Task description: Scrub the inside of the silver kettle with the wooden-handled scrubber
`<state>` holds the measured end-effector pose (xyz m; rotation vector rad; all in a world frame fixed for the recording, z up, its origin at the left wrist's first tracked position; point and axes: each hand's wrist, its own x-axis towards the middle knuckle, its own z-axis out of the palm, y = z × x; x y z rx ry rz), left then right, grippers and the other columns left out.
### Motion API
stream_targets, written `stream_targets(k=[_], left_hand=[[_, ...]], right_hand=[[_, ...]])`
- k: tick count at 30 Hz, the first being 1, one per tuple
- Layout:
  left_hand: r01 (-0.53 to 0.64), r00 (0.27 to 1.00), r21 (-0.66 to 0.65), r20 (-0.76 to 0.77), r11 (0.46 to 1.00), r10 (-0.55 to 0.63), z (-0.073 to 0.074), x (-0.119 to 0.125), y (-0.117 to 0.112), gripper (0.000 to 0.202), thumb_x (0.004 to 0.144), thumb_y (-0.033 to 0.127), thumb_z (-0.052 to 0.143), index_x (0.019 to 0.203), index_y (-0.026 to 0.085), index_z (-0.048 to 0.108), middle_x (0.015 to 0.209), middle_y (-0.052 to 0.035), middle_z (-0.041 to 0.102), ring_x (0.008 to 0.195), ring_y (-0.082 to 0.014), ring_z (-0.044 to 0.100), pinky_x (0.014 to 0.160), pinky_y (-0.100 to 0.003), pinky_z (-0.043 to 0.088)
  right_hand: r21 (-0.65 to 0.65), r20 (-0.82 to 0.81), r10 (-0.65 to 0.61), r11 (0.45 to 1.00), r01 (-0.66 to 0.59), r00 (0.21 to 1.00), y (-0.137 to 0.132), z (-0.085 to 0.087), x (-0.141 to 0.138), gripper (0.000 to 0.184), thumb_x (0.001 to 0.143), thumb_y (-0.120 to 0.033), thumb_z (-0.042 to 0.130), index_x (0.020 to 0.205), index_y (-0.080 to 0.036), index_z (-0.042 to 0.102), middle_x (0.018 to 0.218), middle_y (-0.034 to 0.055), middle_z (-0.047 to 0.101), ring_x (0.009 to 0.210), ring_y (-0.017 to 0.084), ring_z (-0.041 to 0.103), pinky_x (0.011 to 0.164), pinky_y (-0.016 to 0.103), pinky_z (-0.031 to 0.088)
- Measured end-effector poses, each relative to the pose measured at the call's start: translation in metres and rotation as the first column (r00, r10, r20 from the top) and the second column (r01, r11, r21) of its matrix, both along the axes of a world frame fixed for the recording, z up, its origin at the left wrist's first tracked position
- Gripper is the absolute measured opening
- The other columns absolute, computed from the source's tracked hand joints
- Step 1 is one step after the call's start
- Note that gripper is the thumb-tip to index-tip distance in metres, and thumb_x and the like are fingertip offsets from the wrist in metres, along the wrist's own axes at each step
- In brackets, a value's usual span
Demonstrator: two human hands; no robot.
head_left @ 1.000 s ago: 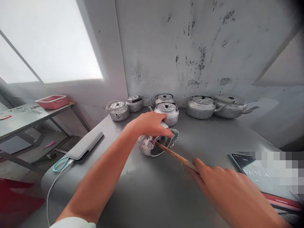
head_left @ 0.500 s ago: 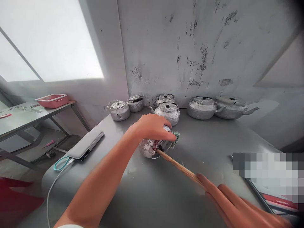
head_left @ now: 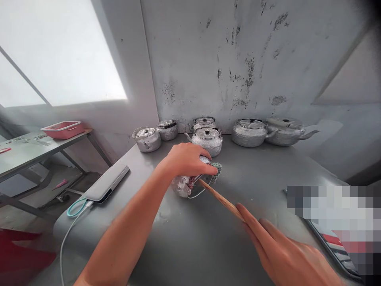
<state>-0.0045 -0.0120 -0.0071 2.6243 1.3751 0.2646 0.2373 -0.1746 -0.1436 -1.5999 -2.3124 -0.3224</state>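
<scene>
My left hand (head_left: 190, 159) is closed over a small silver metal kettle (head_left: 181, 186) on the grey table, pressing it from above. Much of the kettle is hidden under that hand. A riveted plate, a thin wire loop (head_left: 198, 194) and a green and red textured piece (head_left: 218, 171) show around my fingers. In my right hand (head_left: 276, 242) is a wooden stick (head_left: 223, 201), gripped at its near end. It slants up to the left, and its far end meets the kettle below my left fingers; what is at that end is hidden.
Several silver kettles (head_left: 206, 141) stand along the wall at the table's back. A grey power bank (head_left: 108, 182) with a cable lies at the left edge. A dark-edged flat object (head_left: 327, 238), partly blurred out, is at right. A pink basket (head_left: 64, 130) sits on another table.
My right hand and the wooden stick have shifted slightly up and to the left, with the stick's far end moved a little. My left hand keeps its hold; the whole view has shifted slightly.
</scene>
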Motion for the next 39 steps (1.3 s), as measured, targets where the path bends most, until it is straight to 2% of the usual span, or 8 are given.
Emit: stream_targets(k=[3, 6, 11, 15, 22, 25, 30, 39], left_hand=[[0.001, 1.000, 0.007, -0.002, 1.000, -0.001, -0.001, 0.002, 0.000, 0.040, 0.077, 0.064, 0.059, 0.108, 0.042, 0.072, 0.113, 0.0098, 0.073, 0.100, -0.0238, 0.065, 0.083, -0.030, 0.046], [0.008, 1.000, 0.018, -0.006, 1.000, -0.007, -0.001, 0.002, 0.001, 0.040, 0.077, 0.064, 0.059, 0.109, 0.043, 0.072, 0.114, 0.0101, 0.073, 0.101, -0.0235, 0.065, 0.084, -0.029, 0.047], [-0.009, 1.000, 0.016, -0.004, 1.000, 0.009, -0.002, 0.001, 0.001, 0.040, 0.077, 0.065, 0.059, 0.108, 0.043, 0.072, 0.112, 0.0108, 0.073, 0.099, -0.0230, 0.066, 0.087, -0.031, 0.047], [-0.005, 1.000, 0.017, -0.018, 1.000, 0.006, -0.002, 0.001, 0.001, 0.040, 0.078, 0.066, 0.058, 0.108, 0.042, 0.072, 0.114, 0.0106, 0.072, 0.103, -0.0231, 0.065, 0.091, -0.032, 0.046], [0.004, 1.000, 0.024, -0.023, 1.000, -0.004, -0.003, 0.001, 0.002, 0.043, 0.079, 0.067, 0.057, 0.111, 0.043, 0.070, 0.116, 0.0111, 0.071, 0.105, -0.0231, 0.064, 0.092, -0.031, 0.046], [0.001, 1.000, 0.019, -0.023, 1.000, -0.001, -0.003, 0.001, 0.002, 0.043, 0.079, 0.068, 0.057, 0.111, 0.043, 0.070, 0.116, 0.0111, 0.072, 0.105, -0.0233, 0.064, 0.092, -0.032, 0.046], [0.000, 1.000, 0.019, -0.015, 1.000, 0.001, -0.003, 0.000, 0.002, 0.043, 0.079, 0.068, 0.057, 0.111, 0.043, 0.071, 0.115, 0.0104, 0.072, 0.105, -0.0241, 0.065, 0.093, -0.032, 0.046], [0.006, 1.000, 0.024, -0.004, 1.000, -0.005, -0.004, 0.000, 0.002, 0.041, 0.079, 0.067, 0.058, 0.110, 0.043, 0.071, 0.116, 0.0109, 0.072, 0.105, -0.0239, 0.065, 0.093, -0.032, 0.047]], right_hand=[[0.189, 0.206, 0.076, 0.975, -0.116, 0.976, 0.008, 0.007, -0.006, 0.059, 0.083, 0.002, 0.034, 0.138, -0.013, 0.049, 0.063, -0.0006, 0.059, 0.032, 0.015, 0.052, 0.033, 0.035, 0.023], [0.254, 0.245, 0.088, 0.955, -0.152, 0.965, 0.012, 0.013, -0.012, 0.047, 0.090, -0.002, 0.031, 0.131, -0.006, 0.053, 0.060, -0.0030, 0.057, 0.029, 0.013, 0.052, 0.031, 0.033, 0.026], [0.279, 0.249, 0.047, 0.953, -0.118, 0.967, 0.013, 0.019, -0.018, 0.048, 0.088, 0.000, 0.032, 0.127, -0.006, 0.059, 0.059, -0.0036, 0.055, 0.029, 0.012, 0.052, 0.032, 0.033, 0.027], [0.270, 0.298, 0.000, 0.959, -0.084, 0.955, 0.013, 0.019, -0.020, 0.062, 0.076, 0.007, 0.037, 0.132, -0.007, 0.058, 0.060, -0.0043, 0.052, 0.029, 0.012, 0.048, 0.034, 0.032, 0.028], [0.288, 0.263, 0.015, 0.953, -0.094, 0.965, 0.013, 0.017, -0.019, 0.069, 0.066, 0.007, 0.045, 0.132, -0.010, 0.058, 0.060, -0.0068, 0.048, 0.032, 0.010, 0.049, 0.034, 0.028, 0.027], [0.317, 0.265, 0.019, 0.943, -0.106, 0.964, 0.012, 0.018, -0.018, 0.067, 0.070, 0.006, 0.044, 0.133, -0.011, 0.057, 0.061, -0.0063, 0.048, 0.032, 0.010, 0.049, 0.035, 0.028, 0.029], [0.315, 0.275, -0.035, 0.947, -0.056, 0.961, 0.012, 0.019, -0.021, 0.065, 0.070, 0.006, 0.044, 0.130, -0.012, 0.062, 0.059, -0.0062, 0.046, 0.030, 0.010, 0.047, 0.034, 0.027, 0.028], [0.315, 0.232, -0.005, 0.947, -0.070, 0.973, 0.010, 0.012, -0.020, 0.059, 0.078, 0.003, 0.041, 0.132, -0.011, 0.059, 0.060, -0.0060, 0.048, 0.029, 0.010, 0.048, 0.034, 0.030, 0.024]])
